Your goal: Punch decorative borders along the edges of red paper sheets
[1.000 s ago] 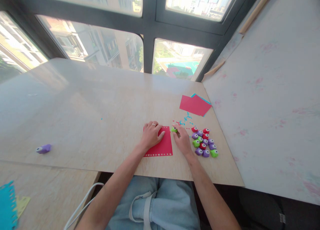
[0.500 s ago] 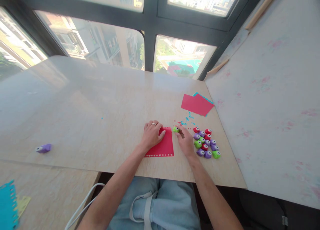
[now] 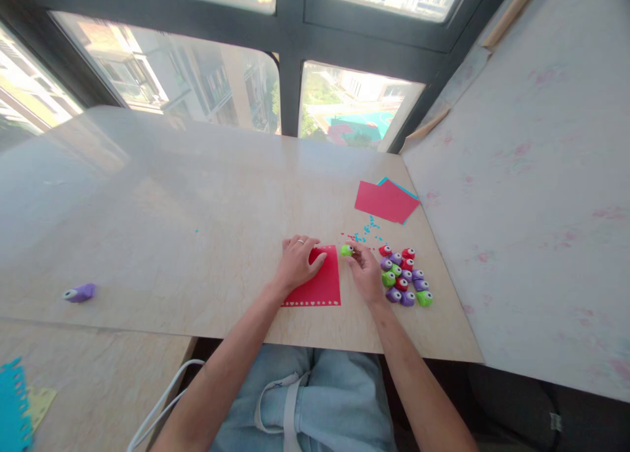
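Note:
Under my left hand [image 3: 297, 263] lies a sheet of red paper [image 3: 325, 285], with a row of small punched shapes along its near edge and more holes at the far edge. The hand rests flat on the sheet, thumb apart from the fingers. My right hand [image 3: 365, 269] grips a small green craft punch [image 3: 347, 250] at the sheet's upper right corner; whether paper sits in its slot I cannot tell. Right of that hand stands a cluster of purple, red and green craft punches [image 3: 406, 276].
Blue and red punched bits [image 3: 367, 231] lie scattered beyond my right hand. Behind them is a stack of red and blue paper [image 3: 386, 201]. A lone purple punch [image 3: 79, 292] stands far left, near blue paper [image 3: 14, 403] with a cut edge. A wall [image 3: 531, 209] bounds the right.
The view has shifted slightly. Both hands keep nearly the same places, and the green punch is still in my right hand at the paper's corner.

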The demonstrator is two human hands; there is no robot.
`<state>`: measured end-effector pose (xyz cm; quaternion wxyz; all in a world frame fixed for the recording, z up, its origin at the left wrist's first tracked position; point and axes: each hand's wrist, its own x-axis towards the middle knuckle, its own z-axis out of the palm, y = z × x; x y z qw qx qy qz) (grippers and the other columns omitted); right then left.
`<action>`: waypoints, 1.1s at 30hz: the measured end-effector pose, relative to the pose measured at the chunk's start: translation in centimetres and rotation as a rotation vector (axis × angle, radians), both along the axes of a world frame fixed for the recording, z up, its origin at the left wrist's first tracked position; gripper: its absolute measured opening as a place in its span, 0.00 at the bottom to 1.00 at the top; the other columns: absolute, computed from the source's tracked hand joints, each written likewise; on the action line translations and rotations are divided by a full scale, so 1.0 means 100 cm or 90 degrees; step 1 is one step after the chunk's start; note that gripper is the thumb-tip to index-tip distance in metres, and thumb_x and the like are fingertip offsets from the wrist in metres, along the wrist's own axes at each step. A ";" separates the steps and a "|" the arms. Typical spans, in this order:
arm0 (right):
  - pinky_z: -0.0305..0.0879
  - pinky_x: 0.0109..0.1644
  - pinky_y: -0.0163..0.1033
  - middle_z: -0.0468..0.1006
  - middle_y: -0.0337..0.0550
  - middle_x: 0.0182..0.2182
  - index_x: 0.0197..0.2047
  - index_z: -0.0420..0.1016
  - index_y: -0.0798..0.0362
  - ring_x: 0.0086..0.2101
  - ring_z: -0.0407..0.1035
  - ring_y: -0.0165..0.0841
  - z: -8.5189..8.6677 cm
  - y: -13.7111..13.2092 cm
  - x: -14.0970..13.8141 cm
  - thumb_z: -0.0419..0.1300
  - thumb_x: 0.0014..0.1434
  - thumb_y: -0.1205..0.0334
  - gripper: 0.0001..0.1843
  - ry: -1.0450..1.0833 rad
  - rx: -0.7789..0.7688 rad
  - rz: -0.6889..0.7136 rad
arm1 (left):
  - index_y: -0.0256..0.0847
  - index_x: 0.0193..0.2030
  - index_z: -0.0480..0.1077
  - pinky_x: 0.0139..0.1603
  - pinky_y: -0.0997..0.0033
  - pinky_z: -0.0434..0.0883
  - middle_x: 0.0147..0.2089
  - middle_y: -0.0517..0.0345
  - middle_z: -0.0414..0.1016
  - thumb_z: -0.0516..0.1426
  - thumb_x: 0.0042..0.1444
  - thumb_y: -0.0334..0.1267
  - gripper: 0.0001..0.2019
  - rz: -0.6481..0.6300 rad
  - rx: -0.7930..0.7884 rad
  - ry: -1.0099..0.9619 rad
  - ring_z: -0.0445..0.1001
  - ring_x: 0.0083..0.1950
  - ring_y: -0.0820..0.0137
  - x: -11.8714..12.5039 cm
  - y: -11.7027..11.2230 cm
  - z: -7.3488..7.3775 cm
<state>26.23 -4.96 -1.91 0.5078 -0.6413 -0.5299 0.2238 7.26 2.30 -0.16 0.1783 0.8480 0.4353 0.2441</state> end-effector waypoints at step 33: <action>0.67 0.61 0.49 0.79 0.45 0.51 0.50 0.76 0.47 0.53 0.72 0.39 -0.008 -0.001 0.006 0.60 0.60 0.63 0.14 0.020 0.023 0.070 | 0.43 0.45 0.75 0.55 0.55 0.62 0.45 0.52 0.77 0.56 0.61 0.39 0.09 -0.004 -0.026 -0.057 0.72 0.50 0.60 -0.002 0.004 -0.004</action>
